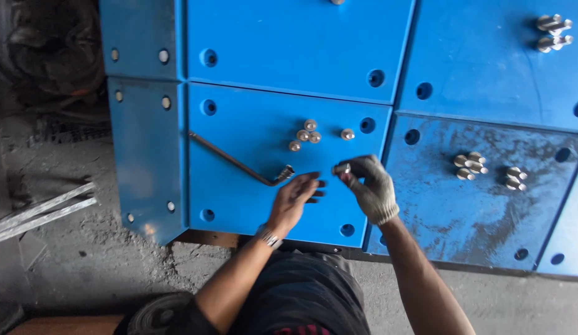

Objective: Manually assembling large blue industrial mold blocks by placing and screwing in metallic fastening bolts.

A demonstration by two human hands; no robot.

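My right hand (371,189), in a grey work glove, pinches a small steel bolt (342,168) between thumb and fingertips, the fingers curled close around it, just above the blue panel (252,192) near its right edge. My bare left hand (294,198) is open, fingers loosely spread and holding nothing, its fingertips close to the bolt and just beside the short end of a bent hex wrench (239,164) lying across the panel. A cluster of loose bolts (306,134) stands near the panel's upper middle, another bolt (347,134) beside them.
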